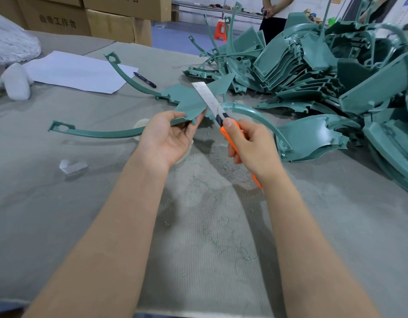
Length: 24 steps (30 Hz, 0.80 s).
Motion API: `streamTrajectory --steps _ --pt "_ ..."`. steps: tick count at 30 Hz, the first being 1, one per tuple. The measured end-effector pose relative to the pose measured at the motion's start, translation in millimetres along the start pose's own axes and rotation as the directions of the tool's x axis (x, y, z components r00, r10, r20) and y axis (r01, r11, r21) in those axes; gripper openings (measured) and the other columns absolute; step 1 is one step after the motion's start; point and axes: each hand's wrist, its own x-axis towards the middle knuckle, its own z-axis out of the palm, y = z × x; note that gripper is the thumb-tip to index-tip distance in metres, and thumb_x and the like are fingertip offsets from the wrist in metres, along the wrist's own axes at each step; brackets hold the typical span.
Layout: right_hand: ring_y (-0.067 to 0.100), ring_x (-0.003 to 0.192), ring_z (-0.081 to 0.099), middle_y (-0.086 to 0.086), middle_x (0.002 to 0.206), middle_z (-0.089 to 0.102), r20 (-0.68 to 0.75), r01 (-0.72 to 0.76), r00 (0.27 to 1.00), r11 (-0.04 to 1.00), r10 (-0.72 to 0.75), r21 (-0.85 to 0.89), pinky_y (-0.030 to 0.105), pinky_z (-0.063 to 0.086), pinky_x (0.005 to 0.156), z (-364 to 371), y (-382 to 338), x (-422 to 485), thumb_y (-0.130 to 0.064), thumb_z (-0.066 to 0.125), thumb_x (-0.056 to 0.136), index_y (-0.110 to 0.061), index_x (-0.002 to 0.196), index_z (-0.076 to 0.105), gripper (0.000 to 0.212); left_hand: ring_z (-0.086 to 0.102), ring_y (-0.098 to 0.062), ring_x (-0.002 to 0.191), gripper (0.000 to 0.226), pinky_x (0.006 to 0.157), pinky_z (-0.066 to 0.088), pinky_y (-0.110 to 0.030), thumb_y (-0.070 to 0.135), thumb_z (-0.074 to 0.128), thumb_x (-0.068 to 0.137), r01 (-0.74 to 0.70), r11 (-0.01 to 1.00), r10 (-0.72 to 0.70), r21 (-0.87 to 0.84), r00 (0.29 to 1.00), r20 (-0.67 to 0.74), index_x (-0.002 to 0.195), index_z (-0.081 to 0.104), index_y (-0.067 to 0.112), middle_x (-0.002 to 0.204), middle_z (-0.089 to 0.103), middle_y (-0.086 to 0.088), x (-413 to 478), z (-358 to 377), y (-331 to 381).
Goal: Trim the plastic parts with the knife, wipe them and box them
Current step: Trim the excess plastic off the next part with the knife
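Left hand (168, 136) is palm-up, fingers curled round the near edge of the plastic part (189, 99). We hold it over the table (83, 180), just left of the pile (324, 72).

Part: teal moulded plastic with a smooth matte face. It has a flat angular panel with notched edges. Thin curved arms sweep left and end in loop-shaped tabs.

Right hand (253, 145) grips the knife (208, 98), thumb on top near the black slider. The handle is orange. The long bare steel blade is fully out and lies across the panel's right side.

The pile holds the same teal parts, panels nested, arms sticking up and tangled.

The table cover is grey ribbed felt-like cloth, littered with fine teal shavings (221, 237) in front of us.

Far left there's a white paper sheet (76, 72) with a black marker (144, 79) at its edge. Brown cardboard boxes (111, 26) are stacked behind.
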Motion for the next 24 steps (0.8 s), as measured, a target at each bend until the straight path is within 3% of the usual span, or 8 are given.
streamTrajectory --steps 6,9,15,20,22,24 --pt "0.012 0.042 0.052 -0.003 0.049 0.057 0.086 -0.018 0.996 1.0 0.017 0.008 0.024 0.044 0.047 6 -5 -4 -0.044 0.051 0.098 -0.024 0.069 0.059 0.036 0.065 -0.023 0.068 0.019 0.058 0.056 -0.018 -0.001 0.039 0.095 -0.02 1.0 0.02 -0.003 0.999 -0.031 0.102 0.056 -0.008 0.091 0.065 -0.021 0 1 -1" --pt "0.012 0.042 0.052 -0.002 0.049 0.058 0.118 -0.019 0.993 1.0 0.018 0.011 0.022 0.043 0.046 9 -7 -5 -0.045 0.05 0.098 -0.023 0.069 0.059 0.037 0.062 -0.024 0.083 0.02 0.057 0.055 -0.017 0.0 0.037 0.097 -0.018 1.0 0.018 -0.005 1.0 -0.013 0.102 0.055 -0.008 0.107 0.061 -0.023 -1 2 -1" --pt "0.012 0.042 0.05 -0.003 0.047 0.056 0.169 -0.033 0.985 0.998 0.023 0.06 0.026 0.044 0.046 14 -10 -7 -0.046 0.049 0.098 -0.021 0.07 0.06 0.039 0.062 -0.031 0.103 0.022 0.059 0.058 -0.023 -0.001 0.035 0.098 -0.024 0.993 0.027 -0.114 0.999 0.024 0.1 0.055 -0.009 0.099 0.064 -0.024 -2 6 -2" --pt "0.011 0.042 0.049 -0.005 0.045 0.053 0.313 0.004 0.95 0.999 -0.018 0.045 0.021 0.042 0.042 22 -15 -11 -0.039 0.051 0.099 -0.015 0.07 0.06 0.039 0.064 -0.033 0.091 0.03 0.082 0.055 -0.033 -0.006 0.033 0.095 0.022 0.977 -0.008 -0.213 0.998 0.064 0.116 0.053 -0.007 0.107 0.062 -0.026 -3 8 -1" --pt "0.01 0.042 0.049 -0.003 0.048 0.054 0.308 0.001 0.95 0.991 -0.041 0.132 0.021 0.044 0.042 20 -20 -12 -0.038 0.05 0.1 -0.019 0.069 0.06 0.038 0.063 -0.031 0.089 0.03 0.086 0.053 -0.03 -0.004 0.032 0.095 0.003 0.973 0.008 -0.23 0.999 0.048 0.115 0.054 -0.007 0.109 0.061 -0.025 -2 7 -2" --pt "0.009 0.043 0.051 -0.003 0.052 0.057 0.235 -0.01 0.97 0.965 -0.054 0.262 0.019 0.044 0.044 12 -25 -10 -0.042 0.047 0.1 -0.018 0.074 0.06 0.038 0.063 -0.029 0.086 0.027 0.082 0.055 -0.027 -0.003 0.034 0.096 -0.03 0.982 0.034 -0.187 0.999 0.022 0.115 0.053 -0.007 0.109 0.061 -0.024 -1 4 -2"
